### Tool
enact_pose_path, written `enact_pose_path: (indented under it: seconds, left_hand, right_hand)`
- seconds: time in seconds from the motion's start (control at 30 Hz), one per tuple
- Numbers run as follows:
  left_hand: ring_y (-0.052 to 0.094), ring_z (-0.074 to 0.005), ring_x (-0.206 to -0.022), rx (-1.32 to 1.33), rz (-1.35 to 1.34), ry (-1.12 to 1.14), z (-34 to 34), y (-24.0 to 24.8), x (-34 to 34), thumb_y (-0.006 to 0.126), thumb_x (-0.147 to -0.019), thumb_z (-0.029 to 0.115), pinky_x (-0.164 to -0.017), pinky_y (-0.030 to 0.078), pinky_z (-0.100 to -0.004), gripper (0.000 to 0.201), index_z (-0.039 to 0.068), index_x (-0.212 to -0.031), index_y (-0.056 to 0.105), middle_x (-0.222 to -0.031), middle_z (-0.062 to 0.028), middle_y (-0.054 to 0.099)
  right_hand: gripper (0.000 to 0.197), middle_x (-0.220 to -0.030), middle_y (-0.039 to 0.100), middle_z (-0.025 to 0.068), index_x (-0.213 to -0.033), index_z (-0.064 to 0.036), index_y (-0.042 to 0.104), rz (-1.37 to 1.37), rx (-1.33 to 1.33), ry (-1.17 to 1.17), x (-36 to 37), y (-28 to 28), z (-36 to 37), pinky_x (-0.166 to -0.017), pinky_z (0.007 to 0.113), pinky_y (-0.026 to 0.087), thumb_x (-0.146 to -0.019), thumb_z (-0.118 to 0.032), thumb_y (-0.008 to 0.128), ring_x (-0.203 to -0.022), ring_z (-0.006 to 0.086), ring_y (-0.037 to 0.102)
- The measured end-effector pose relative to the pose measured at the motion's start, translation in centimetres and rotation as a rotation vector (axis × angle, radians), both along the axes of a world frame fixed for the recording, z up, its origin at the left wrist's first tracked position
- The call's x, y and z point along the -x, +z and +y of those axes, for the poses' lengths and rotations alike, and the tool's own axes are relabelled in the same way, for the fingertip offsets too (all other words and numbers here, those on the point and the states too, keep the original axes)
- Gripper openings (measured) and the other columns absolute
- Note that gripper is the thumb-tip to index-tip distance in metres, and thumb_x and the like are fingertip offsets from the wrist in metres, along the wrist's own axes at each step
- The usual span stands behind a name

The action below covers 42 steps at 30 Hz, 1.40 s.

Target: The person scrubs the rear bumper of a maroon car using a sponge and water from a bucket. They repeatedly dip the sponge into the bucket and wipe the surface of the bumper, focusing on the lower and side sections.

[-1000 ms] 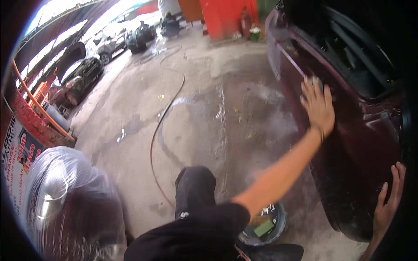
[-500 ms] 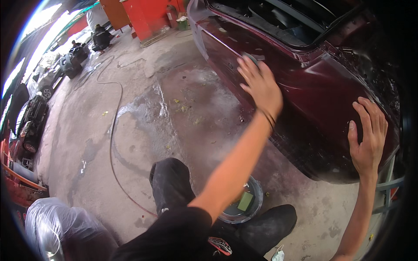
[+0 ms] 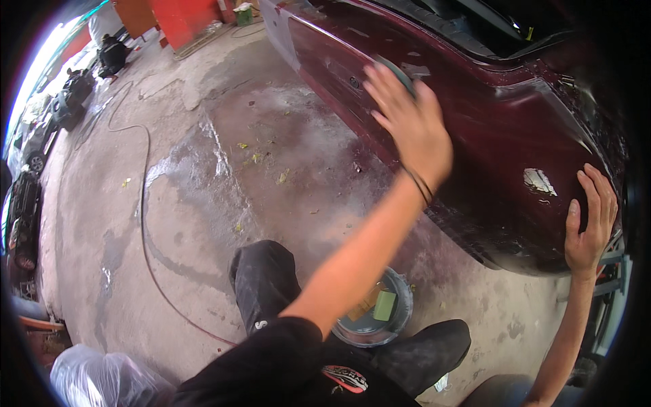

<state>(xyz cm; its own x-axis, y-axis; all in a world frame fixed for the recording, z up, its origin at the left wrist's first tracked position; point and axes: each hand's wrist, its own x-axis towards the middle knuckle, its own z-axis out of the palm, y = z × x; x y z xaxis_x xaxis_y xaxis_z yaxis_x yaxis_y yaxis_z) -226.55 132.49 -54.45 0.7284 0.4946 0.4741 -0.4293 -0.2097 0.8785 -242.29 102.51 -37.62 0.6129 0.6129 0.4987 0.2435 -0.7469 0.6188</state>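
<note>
A dark maroon car body panel slopes down in front of me, with scuffed and bare pale spots. My left hand lies on its upper part, fingers flat over a dark greenish pad, apparently for sanding; the palm hides most of it. Farther right, my right hand rests on the panel near its right edge, fingers stretched out and holding nothing. Beside that hand is a chipped whitish patch. Between my knees stands a round grey bucket with a green block and a tan block in it.
A long thin hose winds over the stained concrete floor at left. Plastic-wrapped material lies at lower left. Parked cars line the left side, and a crouching person is far back. A red cabinet stands behind.
The view has shifted, so the floor and panel sit farther left. Along the panel, my left hand has slid rightward with the pad. My right hand has moved right, uncovering the whitish patch.
</note>
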Motion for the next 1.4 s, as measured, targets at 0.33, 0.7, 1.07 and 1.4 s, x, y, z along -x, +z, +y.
enact_pose_path:
  seconds: [0.33, 0.7, 1.07, 1.4]
  left_hand:
    - [0.004, -0.0564, -0.166, -0.422, 0.115, 0.132, 14.4, 0.5, -13.4, 0.036, -0.117, 0.028, -0.117, 0.02, -0.0891, 0.057, -0.001, -0.165, 0.032, -0.18, -0.0343, 0.01]
    - [-0.009, -0.054, -0.167, -0.249, -0.123, -0.059, 0.9, -2.9, -0.1, 0.029, -0.118, 0.053, -0.125, -0.004, -0.0789, 0.081, 0.006, -0.177, 0.003, -0.184, -0.0249, -0.003]
    - [-0.012, -0.049, -0.168, -0.485, -0.176, -0.113, -14.4, -4.5, 14.9, 0.037, -0.116, 0.044, -0.127, -0.011, -0.0714, 0.078, 0.008, -0.178, 0.006, -0.185, -0.024, -0.005]
    - [-0.001, -0.0408, -0.171, -0.469, -0.006, 0.208, -15.8, 2.5, 14.2, 0.033, -0.119, 0.036, -0.129, -0.005, -0.0715, 0.069, 0.007, -0.178, 0.014, -0.186, -0.0177, 0.01]
  right_hand:
    - [0.044, -0.15, 0.066, 0.0146, -0.141, -0.0046, 0.067, -0.031, -0.042, -0.023, -0.5, -0.8, 2.1, -0.125, 0.049, 0.037, -0.099, -0.013, 0.06, -0.145, 0.036, 0.057]
    - [0.04, -0.14, 0.069, 0.0089, -0.131, -0.009, 0.07, -0.123, -0.06, -0.009, -0.3, -1.3, 2.8, -0.115, 0.045, 0.044, -0.092, -0.01, 0.063, -0.133, 0.0321, 0.062]
    - [0.022, -0.125, 0.074, 0.0093, -0.118, -0.0069, 0.074, -0.07, -0.319, 0.326, -2.2, -0.6, 1.4, -0.103, 0.044, 0.05, -0.098, -0.009, 0.066, -0.119, 0.0312, 0.068]
    - [0.026, -0.112, 0.074, 0.0071, -0.114, -0.0064, 0.078, -0.252, -0.361, 0.396, -1.2, 5.4, -9.0, -0.102, 0.047, 0.051, -0.105, -0.028, 0.066, -0.116, 0.0289, 0.067]
